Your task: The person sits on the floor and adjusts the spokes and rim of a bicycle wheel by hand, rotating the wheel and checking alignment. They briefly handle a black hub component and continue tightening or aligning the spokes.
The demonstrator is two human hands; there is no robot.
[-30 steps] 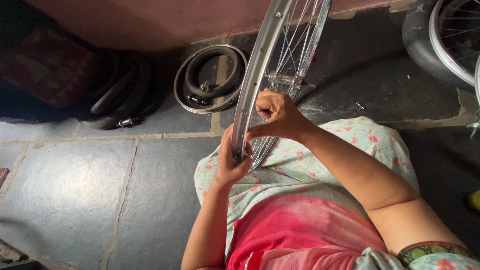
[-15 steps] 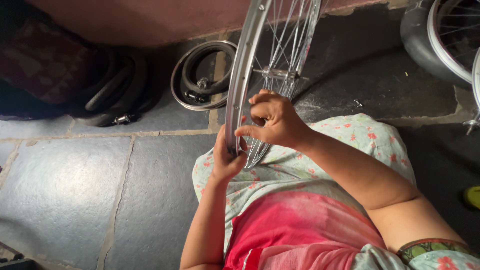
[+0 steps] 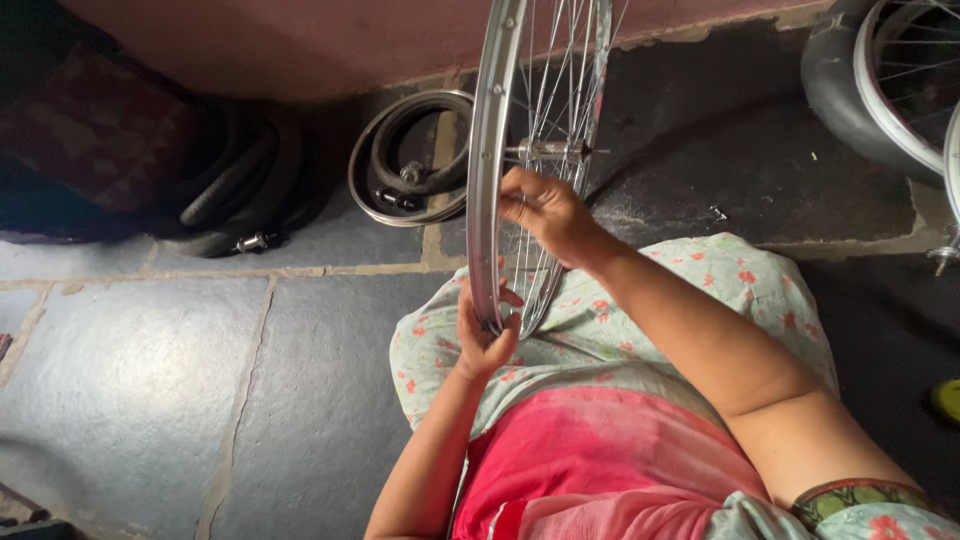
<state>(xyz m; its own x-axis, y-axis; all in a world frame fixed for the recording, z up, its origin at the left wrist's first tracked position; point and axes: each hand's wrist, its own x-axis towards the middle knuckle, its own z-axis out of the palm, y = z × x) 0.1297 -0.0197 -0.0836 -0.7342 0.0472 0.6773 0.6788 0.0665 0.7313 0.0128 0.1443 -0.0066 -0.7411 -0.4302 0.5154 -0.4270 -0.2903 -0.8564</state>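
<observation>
Both hands are being kept on a silver, thin-spoked metal bicycle wheel (image 3: 490, 150) that is being stood upright on the person's lap, over the floral light-green cloth (image 3: 700, 300) covering the knees. The left hand (image 3: 483, 335) is being closed around the lowest part of the rim, fingers curled over its edge, while the right hand (image 3: 545, 215) is being held among the spokes just below the hub axle (image 3: 550, 152), its fingertips pinched together on a spoke; whether anything small is being gripped there cannot be told. By the look of it, the wheel is being treated as a light but stiff thing: the rim is judged to be smooth and somewhat slippery, so a wrapped grip at the rim or a hold at the hub is judged safest, whereas the thin spokes are likely to bend if they are being pulled hard. No packages, labels or signs are being shown anywhere in view. On the grey stone floor (image 3: 150, 380), a coiled black rubber inner tube inside a thin metal ring (image 3: 405, 165) is lying just beyond the wheel, with black tyres (image 3: 240, 190) heaped to its left, and a second spoked wheel with a tyre (image 3: 880, 90) is lying at the upper right.
</observation>
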